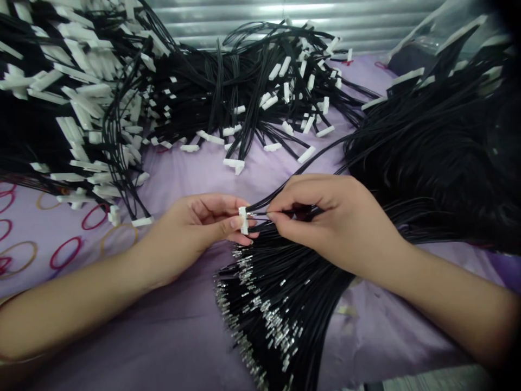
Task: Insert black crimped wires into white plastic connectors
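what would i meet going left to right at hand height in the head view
Red rubber bands, left hand, the white connector housing it holds, right hand, heap of black wires.

I read the small white connector [243,221] as smooth, hard plastic, and the loose black wires [317,271] as sleek strands in a plastic-looking coat with a faint sheen, ending in bright, glossy metal tips [274,320]. Under them I see purple cloth [175,331], creased and softly lustrous, and red bands [65,253] that look like rubber. Farther back I make out a ribbed panel [350,21], shiny like metal, and a clear bag [423,32] of glossy, wrinkled plastic.
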A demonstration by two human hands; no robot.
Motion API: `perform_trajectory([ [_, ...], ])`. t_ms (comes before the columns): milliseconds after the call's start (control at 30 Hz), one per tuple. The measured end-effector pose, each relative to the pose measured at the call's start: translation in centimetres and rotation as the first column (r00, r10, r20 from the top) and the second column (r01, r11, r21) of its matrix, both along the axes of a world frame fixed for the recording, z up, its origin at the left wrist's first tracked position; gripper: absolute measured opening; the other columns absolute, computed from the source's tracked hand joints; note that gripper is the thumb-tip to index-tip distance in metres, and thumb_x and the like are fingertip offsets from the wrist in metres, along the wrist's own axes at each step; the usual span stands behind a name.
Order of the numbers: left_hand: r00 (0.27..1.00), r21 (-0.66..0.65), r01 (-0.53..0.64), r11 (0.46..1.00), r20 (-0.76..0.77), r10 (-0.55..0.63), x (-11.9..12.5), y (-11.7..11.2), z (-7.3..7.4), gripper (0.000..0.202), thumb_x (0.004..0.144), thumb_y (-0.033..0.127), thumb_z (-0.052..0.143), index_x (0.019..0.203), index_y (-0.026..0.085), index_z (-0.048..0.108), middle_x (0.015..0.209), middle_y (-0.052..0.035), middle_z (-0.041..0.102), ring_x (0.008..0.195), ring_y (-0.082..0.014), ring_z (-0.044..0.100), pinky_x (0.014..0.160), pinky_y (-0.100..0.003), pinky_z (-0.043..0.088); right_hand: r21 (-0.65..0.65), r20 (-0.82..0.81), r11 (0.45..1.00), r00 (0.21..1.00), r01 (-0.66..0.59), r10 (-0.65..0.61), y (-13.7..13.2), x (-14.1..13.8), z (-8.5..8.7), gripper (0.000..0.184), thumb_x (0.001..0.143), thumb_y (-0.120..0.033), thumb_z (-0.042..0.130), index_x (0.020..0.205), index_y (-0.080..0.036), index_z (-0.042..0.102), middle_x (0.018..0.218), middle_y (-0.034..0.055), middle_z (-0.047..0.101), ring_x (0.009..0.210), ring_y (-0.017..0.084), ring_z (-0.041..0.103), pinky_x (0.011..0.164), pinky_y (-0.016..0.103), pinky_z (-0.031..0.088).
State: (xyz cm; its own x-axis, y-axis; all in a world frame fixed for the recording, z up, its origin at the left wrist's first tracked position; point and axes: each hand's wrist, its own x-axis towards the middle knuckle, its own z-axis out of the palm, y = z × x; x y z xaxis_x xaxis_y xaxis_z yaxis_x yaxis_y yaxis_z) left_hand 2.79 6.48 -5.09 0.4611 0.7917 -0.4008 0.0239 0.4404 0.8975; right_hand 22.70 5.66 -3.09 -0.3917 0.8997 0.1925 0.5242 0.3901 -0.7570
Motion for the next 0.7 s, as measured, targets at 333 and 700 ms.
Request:
perform_trajectory([
  [333,1.000,0.004,0.021,1.000,-0.009,-0.021,-0.10,-0.05,0.09,0.016,0.076,0.018,0.063,0.092,0.016,0.067,0.087,-0.0005,0.072,0.068,-0.0046,0.066,0.067,-0.011,0.055,0.312,0.159,0.948,0.987,-0.060,0.010,-0.39,0.00,-0.32,0.009,0.076,-0.007,0.059,0.073,-0.010,0.068,0.065,0.0003,0.057,0.060,0.007,0.049,0.054,0.021,0.038],
  [700,1.000,-0.024,-0.006,1.000,0.026,0.007,-0.02,-0.02,-0.01,0.018,0.074,0.019,0.066,0.091,0.015,0.065,0.080,0.0000,0.072,0.075,-0.0100,0.069,0.064,-0.013,0.057,0.556,0.361,0.793,0.932,-0.249,0.039,-0.59,0.17,-0.37,0.025,0.086,-0.012,0.048,0.069,-0.011,0.065,0.070,0.0055,0.059,0.065,0.014,0.049,0.060,0.029,0.042],
])
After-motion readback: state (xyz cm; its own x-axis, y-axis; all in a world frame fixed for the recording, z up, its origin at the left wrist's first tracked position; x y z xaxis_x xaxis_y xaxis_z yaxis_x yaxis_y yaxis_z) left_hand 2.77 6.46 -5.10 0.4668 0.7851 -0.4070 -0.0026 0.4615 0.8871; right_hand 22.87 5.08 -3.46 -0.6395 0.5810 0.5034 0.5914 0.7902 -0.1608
